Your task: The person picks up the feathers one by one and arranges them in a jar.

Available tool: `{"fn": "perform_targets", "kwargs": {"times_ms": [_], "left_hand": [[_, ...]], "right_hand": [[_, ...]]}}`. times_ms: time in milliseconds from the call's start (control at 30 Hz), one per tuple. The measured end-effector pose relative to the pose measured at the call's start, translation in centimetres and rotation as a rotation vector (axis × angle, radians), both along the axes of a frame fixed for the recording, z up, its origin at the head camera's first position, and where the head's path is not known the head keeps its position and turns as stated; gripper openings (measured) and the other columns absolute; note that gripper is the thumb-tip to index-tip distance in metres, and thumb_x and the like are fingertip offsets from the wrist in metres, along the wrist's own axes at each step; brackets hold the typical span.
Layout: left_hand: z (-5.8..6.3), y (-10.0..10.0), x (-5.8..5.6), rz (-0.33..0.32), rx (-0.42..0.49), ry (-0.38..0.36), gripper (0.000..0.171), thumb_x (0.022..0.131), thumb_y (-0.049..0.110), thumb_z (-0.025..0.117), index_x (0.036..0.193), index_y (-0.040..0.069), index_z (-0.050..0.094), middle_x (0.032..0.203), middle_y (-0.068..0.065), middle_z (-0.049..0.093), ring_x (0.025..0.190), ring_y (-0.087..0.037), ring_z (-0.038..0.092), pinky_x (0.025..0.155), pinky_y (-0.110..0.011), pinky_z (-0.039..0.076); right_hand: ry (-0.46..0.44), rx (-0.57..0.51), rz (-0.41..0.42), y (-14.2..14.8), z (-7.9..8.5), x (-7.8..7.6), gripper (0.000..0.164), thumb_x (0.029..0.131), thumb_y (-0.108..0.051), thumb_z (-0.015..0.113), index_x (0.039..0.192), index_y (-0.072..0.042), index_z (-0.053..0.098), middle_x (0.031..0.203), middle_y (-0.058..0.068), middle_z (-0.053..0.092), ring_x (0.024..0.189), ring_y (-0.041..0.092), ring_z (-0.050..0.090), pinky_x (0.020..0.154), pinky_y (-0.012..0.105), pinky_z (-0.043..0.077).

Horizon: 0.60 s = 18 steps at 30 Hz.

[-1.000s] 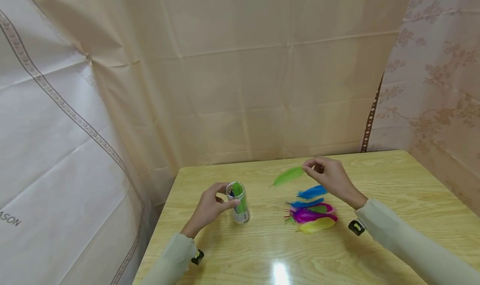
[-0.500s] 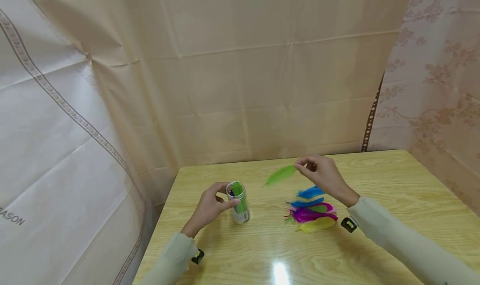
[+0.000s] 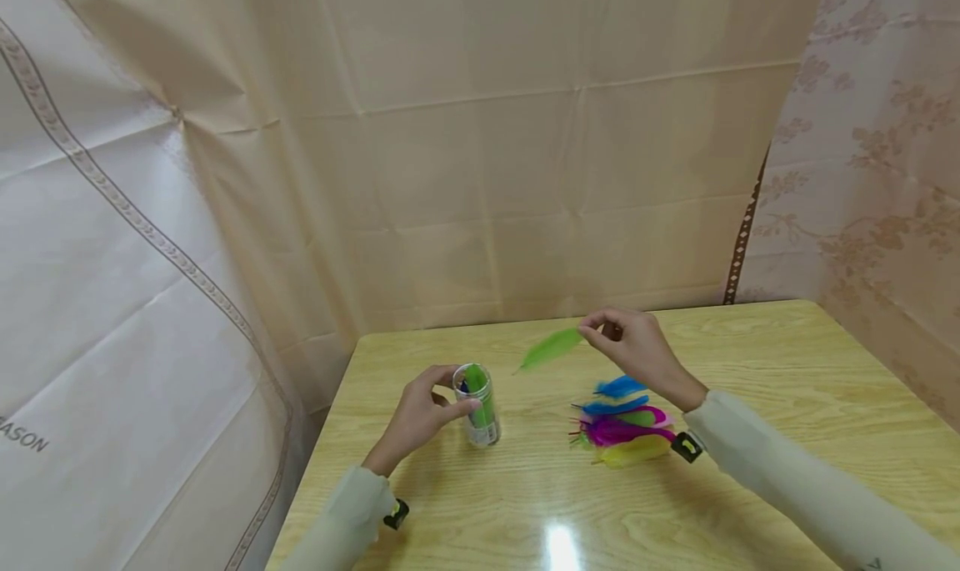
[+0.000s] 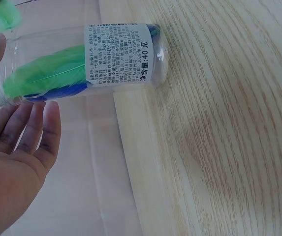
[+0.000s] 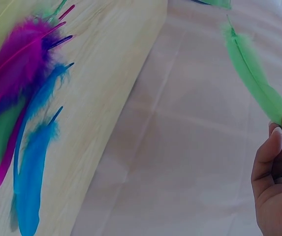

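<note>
Logging remotely, I see the right hand (image 3: 637,350) clamped, thumb to fingertips, on one end of a slim green feather (image 3: 553,348), at 2 o'clock from the clear cylindrical jar (image 4: 99,59) that the left hand (image 3: 414,415) grips. Step, I judge: loading feathers. Next calls for travel toward 8 o'clock, quill over the rim. Space between looks open; multicoloured feather pile (image 3: 617,430) at 3, pale wood-grain table (image 3: 418,349) edge at 12.

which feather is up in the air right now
The green feather pinched at its broad tip by the right hand; the other feathers lie on the table or sit inside the jar.
</note>
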<state>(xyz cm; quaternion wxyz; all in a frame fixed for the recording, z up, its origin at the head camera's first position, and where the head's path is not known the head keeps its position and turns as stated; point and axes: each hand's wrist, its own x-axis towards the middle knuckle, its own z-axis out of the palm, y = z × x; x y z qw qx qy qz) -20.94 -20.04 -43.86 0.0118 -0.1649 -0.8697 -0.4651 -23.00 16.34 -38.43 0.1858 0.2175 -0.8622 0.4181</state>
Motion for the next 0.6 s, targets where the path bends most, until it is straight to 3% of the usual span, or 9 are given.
{"fn": "perform_targets", "kwargs": {"times_ms": [600], "left_hand": [[0.0,-0.1,0.0,-0.007,-0.009,0.005,0.055,0.086,0.046,0.083,0.132,0.023,0.066,0.121,0.008,0.065,0.11,-0.014,0.06,0.084,-0.034,0.056]], "right_hand": [[0.021,-0.04,0.038,-2.0,0.6,-0.1,0.011,0.1,-0.024,0.072,0.1,-0.015,0.077,0.072,-0.004,0.06,0.059,0.016,0.05,0.053,0.026,0.041]]}}
